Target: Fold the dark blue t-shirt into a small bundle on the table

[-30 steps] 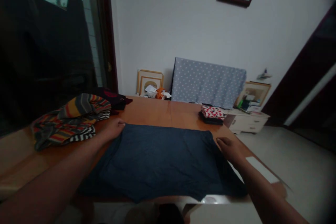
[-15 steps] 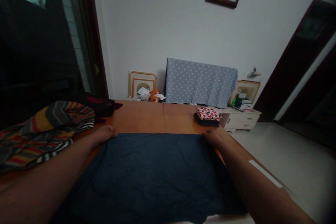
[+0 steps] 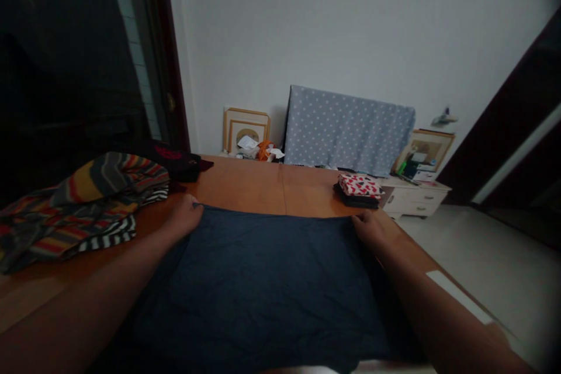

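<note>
A dark blue garment (image 3: 272, 280), its exact kind not clear, spreads across the wooden table (image 3: 245, 184) in front of me. My left hand (image 3: 187, 214) pinches its far left corner. At the far right corner my right hand (image 3: 367, 227) grips the same cloth. The far edge runs fairly straight between the two hands, with small creases below it. Both near side parts of the cloth lie partly behind my forearms.
Striped clothing (image 3: 100, 198) and dark clothes (image 3: 175, 160) are heaped at the left. A folded stack with red-and-white patterned cloth (image 3: 360, 184) sits at the far right. Behind the table are a dotted grey cover (image 3: 346, 128) and a white cabinet (image 3: 416, 201).
The far edge of the blue cloth looks slightly raised, with both hands still on its corners. The whole view has shifted, so the background sits further right and higher.
</note>
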Tool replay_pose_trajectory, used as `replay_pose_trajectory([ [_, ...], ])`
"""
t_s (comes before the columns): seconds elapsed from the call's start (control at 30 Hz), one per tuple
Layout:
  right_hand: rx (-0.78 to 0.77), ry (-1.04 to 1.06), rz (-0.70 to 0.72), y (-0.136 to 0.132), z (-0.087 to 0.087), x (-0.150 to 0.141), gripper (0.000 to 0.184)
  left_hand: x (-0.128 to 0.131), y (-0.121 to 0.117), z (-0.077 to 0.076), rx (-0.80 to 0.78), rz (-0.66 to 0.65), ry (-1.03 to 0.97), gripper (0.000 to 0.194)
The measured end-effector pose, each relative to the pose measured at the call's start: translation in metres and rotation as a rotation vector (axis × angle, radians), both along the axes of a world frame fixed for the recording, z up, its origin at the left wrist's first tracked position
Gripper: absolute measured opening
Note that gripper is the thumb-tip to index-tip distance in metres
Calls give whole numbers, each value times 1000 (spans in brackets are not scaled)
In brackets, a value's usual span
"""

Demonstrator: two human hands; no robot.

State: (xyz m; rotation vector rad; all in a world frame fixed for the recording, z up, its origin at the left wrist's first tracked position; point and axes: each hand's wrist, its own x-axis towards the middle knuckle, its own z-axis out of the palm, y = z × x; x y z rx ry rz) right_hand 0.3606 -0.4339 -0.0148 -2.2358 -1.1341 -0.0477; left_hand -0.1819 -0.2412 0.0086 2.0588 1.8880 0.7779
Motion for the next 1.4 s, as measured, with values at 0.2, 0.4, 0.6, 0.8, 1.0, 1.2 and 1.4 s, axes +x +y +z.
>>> replay_pose_trajectory([
  [0.2,-186,-171,-88,1,0,-21,38,5,-16,-1,26,29,328,34],
  [0.4,-202,-271,-120,0,13,-26,37,8,-23,14,29,72,368,35],
  [0.6,-207,-265,-141,8,37,-31,41,14,-3,13,70,92,353,35],
  [0.8,-269,-221,-113,22,43,-31,40,23,20,8,1,92,361,36],
  [1.0,-203,-378,-39,27,38,-29,36,37,13,17,208,41,464,43],
  [1.2,-285,-318,210,32,19,-31,46,54,-2,6,131,-379,395,56],
  [1.4,-417,-278,280,20,-10,-22,64,42,-6,-24,-83,-394,389,89],
])
